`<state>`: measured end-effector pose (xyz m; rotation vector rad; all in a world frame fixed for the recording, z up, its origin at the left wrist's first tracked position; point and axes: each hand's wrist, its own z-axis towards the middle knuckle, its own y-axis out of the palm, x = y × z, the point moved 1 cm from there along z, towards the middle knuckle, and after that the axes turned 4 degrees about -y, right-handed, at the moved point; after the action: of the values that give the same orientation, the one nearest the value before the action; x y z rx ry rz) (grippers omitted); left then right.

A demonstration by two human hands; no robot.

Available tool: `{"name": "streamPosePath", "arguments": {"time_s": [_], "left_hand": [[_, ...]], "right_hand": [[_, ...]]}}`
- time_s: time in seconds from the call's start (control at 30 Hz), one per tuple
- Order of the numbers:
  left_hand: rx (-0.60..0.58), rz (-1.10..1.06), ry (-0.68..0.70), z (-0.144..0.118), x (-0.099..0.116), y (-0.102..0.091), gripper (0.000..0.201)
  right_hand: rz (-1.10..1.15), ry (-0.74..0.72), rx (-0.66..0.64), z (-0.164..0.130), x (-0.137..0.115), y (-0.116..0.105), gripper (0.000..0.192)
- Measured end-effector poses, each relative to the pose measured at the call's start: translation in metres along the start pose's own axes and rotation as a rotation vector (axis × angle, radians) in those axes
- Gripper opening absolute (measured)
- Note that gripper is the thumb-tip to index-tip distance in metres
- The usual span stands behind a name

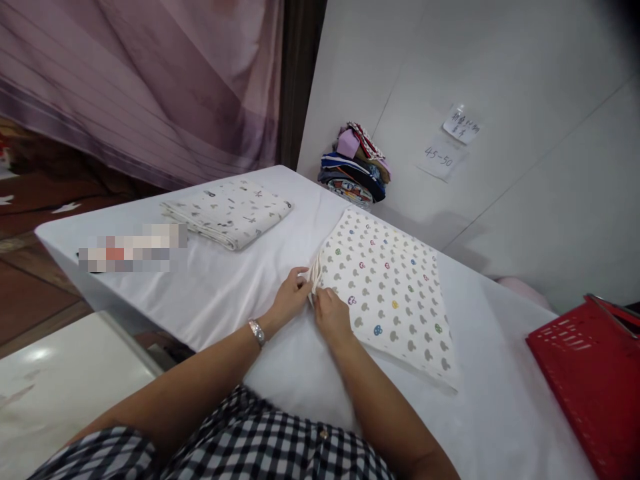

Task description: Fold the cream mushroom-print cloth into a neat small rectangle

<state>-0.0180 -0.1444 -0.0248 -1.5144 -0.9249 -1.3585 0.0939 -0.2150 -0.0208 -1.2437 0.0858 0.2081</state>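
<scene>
Pinching mushroom-print cloth [387,293]: left hand [291,295], right hand [333,318] | lower note [441,159] "45-50" | upper note [461,125] apparently Chinese, blurred

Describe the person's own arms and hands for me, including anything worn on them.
Both the left hand and right hand are ungloved. A shiny silver-coloured band circles the left wrist; the right wrist shows none. The left sleeve is black-and-white checked, leaving the forearm bare.

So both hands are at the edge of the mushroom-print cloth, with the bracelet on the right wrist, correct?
Not quite: the head view shows the bracelet on the left wrist. The left hand and right hand are indeed at the cloth's edge.
</scene>
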Motion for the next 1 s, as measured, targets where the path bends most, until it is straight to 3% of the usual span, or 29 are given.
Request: {"name": "streamPosePath", "arguments": {"time_s": [0.63, 0.8, 1.0], "left_hand": [[0.038, 0.132, -0.057, 0.003, -0.006, -0.001, 0.041], [0.034, 0.178, -0.108, 0.001, -0.001, -0.003, 0.042], [0.058, 0.458, -0.049, -0.002, 0.006, -0.010, 0.045]], "right_hand": [[0.058, -0.091, -0.006, -0.009, -0.009, 0.000, 0.031], [0.078, -0.194, 0.028, -0.035, 0.001, -0.007, 0.037], [0.097, -0.224, 0.126, -0.089, 0.042, -0.027, 0.032]]}}
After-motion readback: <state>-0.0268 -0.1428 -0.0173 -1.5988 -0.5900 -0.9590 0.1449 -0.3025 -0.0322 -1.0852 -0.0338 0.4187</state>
